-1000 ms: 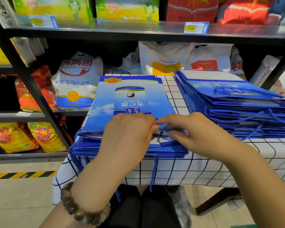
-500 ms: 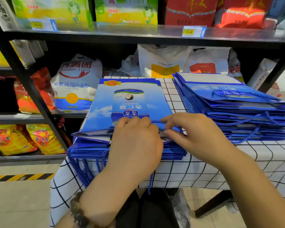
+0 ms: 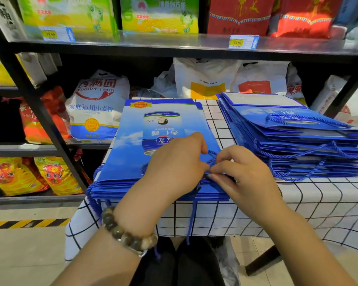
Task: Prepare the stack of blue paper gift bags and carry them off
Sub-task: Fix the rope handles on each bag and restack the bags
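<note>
Head view: the stack of blue paper gift bags (image 3: 157, 141) lies flat at the near left edge of the surface (image 3: 318, 203). The curled fingers of left hand (image 3: 174, 168) and right hand (image 3: 244, 178) pinch a cord handle (image 3: 212, 159). The glossy bags will likely slide apart, so the stack is best clamped from both sides.

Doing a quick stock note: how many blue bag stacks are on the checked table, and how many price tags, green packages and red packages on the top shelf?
Blue bag stacks: 2
Price tags: 2
Green packages: 2
Red packages: 2
Total: 8
</note>
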`<move>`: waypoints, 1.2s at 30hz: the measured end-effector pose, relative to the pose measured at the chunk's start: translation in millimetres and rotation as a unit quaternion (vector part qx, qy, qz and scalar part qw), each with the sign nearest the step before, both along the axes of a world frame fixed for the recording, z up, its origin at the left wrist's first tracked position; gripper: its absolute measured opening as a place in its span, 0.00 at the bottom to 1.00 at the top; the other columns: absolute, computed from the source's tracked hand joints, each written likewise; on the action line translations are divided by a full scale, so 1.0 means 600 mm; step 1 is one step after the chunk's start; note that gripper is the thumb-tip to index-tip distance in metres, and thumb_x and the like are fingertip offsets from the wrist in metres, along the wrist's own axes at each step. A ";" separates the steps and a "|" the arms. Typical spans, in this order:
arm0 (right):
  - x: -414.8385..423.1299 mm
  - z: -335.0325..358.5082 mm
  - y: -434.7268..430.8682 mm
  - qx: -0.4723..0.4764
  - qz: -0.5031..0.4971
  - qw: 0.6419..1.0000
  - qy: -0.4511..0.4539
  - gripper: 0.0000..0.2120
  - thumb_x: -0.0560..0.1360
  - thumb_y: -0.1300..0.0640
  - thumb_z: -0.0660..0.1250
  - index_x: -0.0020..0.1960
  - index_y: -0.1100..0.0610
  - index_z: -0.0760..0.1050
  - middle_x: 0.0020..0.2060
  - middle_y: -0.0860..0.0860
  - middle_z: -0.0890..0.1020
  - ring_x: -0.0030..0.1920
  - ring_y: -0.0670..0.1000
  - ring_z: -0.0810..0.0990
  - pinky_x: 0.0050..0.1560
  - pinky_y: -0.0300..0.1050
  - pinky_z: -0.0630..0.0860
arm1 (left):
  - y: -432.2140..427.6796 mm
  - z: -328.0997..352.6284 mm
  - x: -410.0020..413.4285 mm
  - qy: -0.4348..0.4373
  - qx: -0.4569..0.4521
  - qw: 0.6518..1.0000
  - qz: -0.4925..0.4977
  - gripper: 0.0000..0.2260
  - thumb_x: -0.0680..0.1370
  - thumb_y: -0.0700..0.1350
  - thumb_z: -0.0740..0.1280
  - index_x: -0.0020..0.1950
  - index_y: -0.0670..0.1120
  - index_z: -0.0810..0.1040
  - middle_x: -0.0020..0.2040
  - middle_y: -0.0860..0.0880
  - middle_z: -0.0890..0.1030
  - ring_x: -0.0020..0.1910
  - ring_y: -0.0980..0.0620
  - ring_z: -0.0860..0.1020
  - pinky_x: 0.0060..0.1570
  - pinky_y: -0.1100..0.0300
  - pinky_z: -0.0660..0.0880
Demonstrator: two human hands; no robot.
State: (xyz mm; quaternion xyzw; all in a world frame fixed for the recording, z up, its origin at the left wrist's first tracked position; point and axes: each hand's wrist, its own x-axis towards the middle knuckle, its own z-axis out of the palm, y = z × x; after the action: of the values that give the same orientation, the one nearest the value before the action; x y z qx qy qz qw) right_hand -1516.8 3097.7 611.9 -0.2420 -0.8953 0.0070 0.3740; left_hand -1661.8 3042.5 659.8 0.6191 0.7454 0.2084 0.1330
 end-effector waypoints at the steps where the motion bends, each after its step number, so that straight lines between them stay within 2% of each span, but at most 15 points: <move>1: 0.000 -0.002 -0.001 -0.002 0.003 1.000 -0.002 0.12 0.72 0.52 0.62 0.39 0.58 0.80 0.39 0.52 0.78 0.40 0.49 0.73 0.33 0.45 0.76 | 0.003 -0.002 0.002 -0.006 -0.003 1.000 0.001 0.10 0.75 0.49 0.67 0.53 0.53 0.68 0.49 0.51 0.80 0.50 0.48 0.75 0.47 0.53 0.73; 4: 0.004 -0.006 -0.002 -0.010 0.014 1.000 -0.009 0.11 0.72 0.52 0.62 0.39 0.57 0.80 0.37 0.51 0.79 0.38 0.50 0.76 0.34 0.45 0.76 | 0.009 -0.005 0.003 0.013 0.017 1.000 0.020 0.11 0.76 0.46 0.65 0.55 0.51 0.67 0.50 0.48 0.79 0.49 0.45 0.75 0.44 0.53 0.71; 8: 0.004 -0.006 -0.005 -0.032 0.018 0.999 -0.022 0.11 0.73 0.52 0.61 0.39 0.56 0.78 0.34 0.49 0.78 0.36 0.49 0.76 0.33 0.45 0.76 | 0.012 0.000 -0.025 0.009 0.083 0.990 0.110 0.09 0.77 0.43 0.61 0.56 0.47 0.66 0.49 0.46 0.79 0.49 0.41 0.75 0.45 0.51 0.71; 10: 0.005 -0.007 -0.004 -0.032 0.026 0.998 -0.041 0.11 0.73 0.50 0.61 0.39 0.55 0.77 0.35 0.48 0.77 0.36 0.48 0.76 0.33 0.45 0.76 | 0.010 0.000 -0.035 0.034 0.054 0.994 0.088 0.07 0.78 0.45 0.61 0.55 0.48 0.67 0.48 0.47 0.79 0.48 0.42 0.75 0.45 0.51 0.71; 12: 0.007 -0.001 -0.003 -0.093 0.036 0.994 -0.034 0.14 0.73 0.46 0.60 0.38 0.54 0.77 0.35 0.46 0.78 0.37 0.47 0.76 0.36 0.47 0.75 | 0.002 -0.001 -0.043 0.068 0.016 0.996 0.056 0.06 0.79 0.49 0.60 0.54 0.50 0.69 0.49 0.48 0.79 0.49 0.44 0.74 0.45 0.53 0.71; 14: 0.006 0.015 0.000 -0.196 -0.006 0.981 0.004 0.19 0.73 0.40 0.57 0.36 0.53 0.76 0.34 0.46 0.77 0.37 0.47 0.76 0.38 0.46 0.73 | -0.008 0.001 -0.060 0.084 -0.004 0.994 0.069 0.09 0.79 0.54 0.60 0.54 0.51 0.72 0.50 0.49 0.78 0.50 0.46 0.74 0.45 0.55 0.69; 16: 0.003 0.031 0.011 -0.240 -0.109 0.965 0.010 0.18 0.74 0.41 0.57 0.38 0.52 0.76 0.35 0.46 0.77 0.38 0.48 0.76 0.40 0.45 0.72 | -0.020 0.007 -0.086 0.122 -0.003 0.985 0.122 0.13 0.78 0.56 0.60 0.55 0.50 0.73 0.52 0.48 0.77 0.52 0.45 0.74 0.44 0.55 0.68; 19: -0.013 0.043 0.032 -0.278 -0.209 0.933 -0.095 0.18 0.75 0.43 0.61 0.45 0.57 0.79 0.39 0.52 0.81 0.42 0.53 0.78 0.42 0.48 0.75 | -0.035 0.010 -0.130 0.175 -0.012 0.962 0.208 0.17 0.78 0.57 0.60 0.57 0.47 0.74 0.54 0.45 0.77 0.53 0.42 0.76 0.46 0.53 0.72; 22: -0.034 0.046 0.039 -0.301 -0.223 0.913 -0.159 0.24 0.73 0.39 0.63 0.45 0.62 0.79 0.38 0.56 0.81 0.41 0.56 0.78 0.37 0.47 0.72 | -0.044 0.001 -0.155 0.202 -0.059 0.949 0.233 0.16 0.78 0.57 0.61 0.49 0.44 0.75 0.43 0.44 0.77 0.44 0.42 0.75 0.40 0.55 0.71; 24: -0.041 0.043 0.041 -0.314 -0.223 0.909 -0.158 0.26 0.72 0.39 0.64 0.50 0.64 0.77 0.43 0.58 0.81 0.44 0.58 0.79 0.40 0.49 0.74 | -0.047 -0.006 -0.162 0.182 -0.057 0.955 0.229 0.16 0.77 0.57 0.62 0.48 0.44 0.76 0.43 0.44 0.78 0.44 0.42 0.75 0.39 0.56 0.69; 26: -0.043 0.044 0.039 -0.330 -0.210 0.908 -0.151 0.28 0.72 0.40 0.65 0.57 0.64 0.75 0.50 0.59 0.81 0.50 0.58 0.78 0.47 0.51 0.75 | -0.048 -0.014 -0.168 0.149 -0.034 0.962 0.225 0.14 0.77 0.53 0.63 0.54 0.44 0.77 0.52 0.44 0.80 0.51 0.42 0.76 0.45 0.54 0.71; 29: -0.038 0.046 0.040 -0.371 -0.170 0.905 -0.118 0.22 0.74 0.45 0.65 0.66 0.51 0.70 0.44 0.47 0.76 0.46 0.51 0.75 0.44 0.42 0.70 | -0.055 -0.019 -0.187 0.066 0.030 0.973 0.217 0.13 0.78 0.39 0.61 0.60 0.47 0.77 0.58 0.45 0.80 0.57 0.43 0.76 0.53 0.53 0.71; 31: -0.032 0.057 0.043 -0.386 -0.125 0.911 -0.072 0.13 0.77 0.54 0.62 0.61 0.49 0.75 0.40 0.42 0.76 0.38 0.43 0.74 0.36 0.35 0.68 | -0.066 -0.023 -0.205 -0.017 0.056 0.978 0.201 0.21 0.74 0.28 0.56 0.57 0.48 0.79 0.54 0.45 0.81 0.51 0.44 0.76 0.52 0.53 0.72; 34: -0.021 0.085 0.036 -0.478 -0.041 0.877 0.044 0.22 0.76 0.71 0.51 0.51 0.54 0.80 0.40 0.52 0.81 0.27 0.39 0.76 0.26 0.28 0.66 | -0.084 -0.029 -0.223 -0.106 0.084 0.976 0.173 0.25 0.71 0.23 0.53 0.48 0.48 0.80 0.44 0.42 0.81 0.42 0.43 0.76 0.43 0.54 0.73; 36: -0.014 0.100 0.030 -0.498 0.021 0.865 0.053 0.24 0.74 0.75 0.50 0.53 0.53 0.77 0.41 0.50 0.81 0.26 0.36 0.77 0.24 0.24 0.65 | -0.089 -0.037 -0.232 -0.150 0.104 0.969 0.167 0.25 0.71 0.20 0.53 0.48 0.45 0.80 0.41 0.44 0.81 0.40 0.48 0.77 0.43 0.55 0.72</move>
State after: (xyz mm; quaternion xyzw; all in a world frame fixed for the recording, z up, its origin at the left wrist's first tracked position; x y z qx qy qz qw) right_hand -1525.0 3115.8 671.7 -0.3764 -0.7565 0.4725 0.2504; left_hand -1801.0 2988.9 637.8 0.4581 0.7839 0.3943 0.1419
